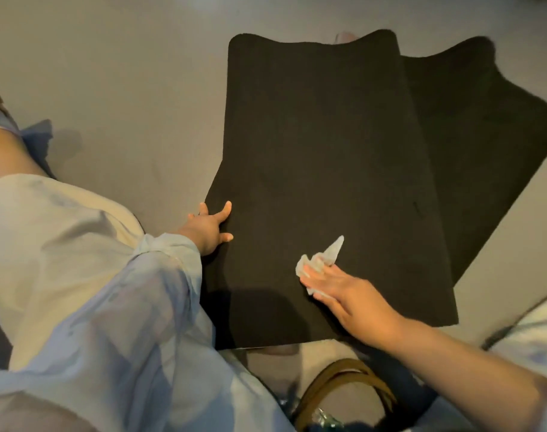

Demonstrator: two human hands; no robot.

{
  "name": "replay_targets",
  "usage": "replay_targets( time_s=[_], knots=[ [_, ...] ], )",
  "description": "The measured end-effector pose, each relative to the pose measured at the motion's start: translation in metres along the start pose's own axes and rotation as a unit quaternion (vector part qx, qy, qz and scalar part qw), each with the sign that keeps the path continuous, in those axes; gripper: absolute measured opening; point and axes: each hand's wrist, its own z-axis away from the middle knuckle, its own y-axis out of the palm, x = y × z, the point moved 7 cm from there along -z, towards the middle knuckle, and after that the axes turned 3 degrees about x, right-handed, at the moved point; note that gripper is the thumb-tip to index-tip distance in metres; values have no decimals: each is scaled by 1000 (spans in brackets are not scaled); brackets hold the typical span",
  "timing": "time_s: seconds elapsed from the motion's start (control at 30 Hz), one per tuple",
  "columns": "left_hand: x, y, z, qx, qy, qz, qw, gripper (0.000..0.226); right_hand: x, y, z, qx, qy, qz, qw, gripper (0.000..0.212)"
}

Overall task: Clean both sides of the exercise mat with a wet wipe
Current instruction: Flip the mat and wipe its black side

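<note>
The exercise mat (322, 169) lies on the grey floor (110, 88), folded or doubled so that 1 dark panel overlaps a 2nd panel showing to the right; the near edge sits just ahead of the person's knees. The left hand (208, 227) rests at the mat's left edge with fingers spread and straight, pressing the surface and gripping nothing; the right hand (344, 291) lies flat, fingers extended over a crumpled wet wipe (320, 263), pressing it onto the near part of the top panel.

Risks, as judged: the wipe is bunched, with 1 corner standing free, so contact is probably narrow and strips may be missed; the overlapped area beneath the top panel cannot be reached until the mat is opened out or turned; the far edge curls upward, and a stroke toward it may slide or buckle the mat if the left hand lets up; streaks would be hard to see on so dark a surface in this dim light.

Condition: the mat is black, matte, finely textured, with rounded far corners; no dirt or wet marks can be made out.
</note>
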Motion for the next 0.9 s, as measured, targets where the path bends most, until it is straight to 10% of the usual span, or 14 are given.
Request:
replay_targets(
  time_s=[0.13, 0.33, 0.47, 0.63, 0.9],
  knots=[
    [-3, 4, 9, -57, -6, 53, 997, 69, 14, 22, 43, 5, -14, -51, 999, 56],
    [-74, -12, 72, -213, 139, 78, 964, 62, -12, -54, 73, -233, 130, 54, 962, 48],
    [-141, 22, 120, -123, 314, -77, 938, 90, -39, -58, 85, -76, 310, 204, 925, 94],
    [-166, 74, 141, -49, 354, -309, 881, 102, -48, -42, 84, 46, 323, 245, 913, 124],
    [-126, 55, 147, -38, 322, -336, 884, 92, -15, -49, 67, 5, 245, 218, 945, 69]
  ],
)
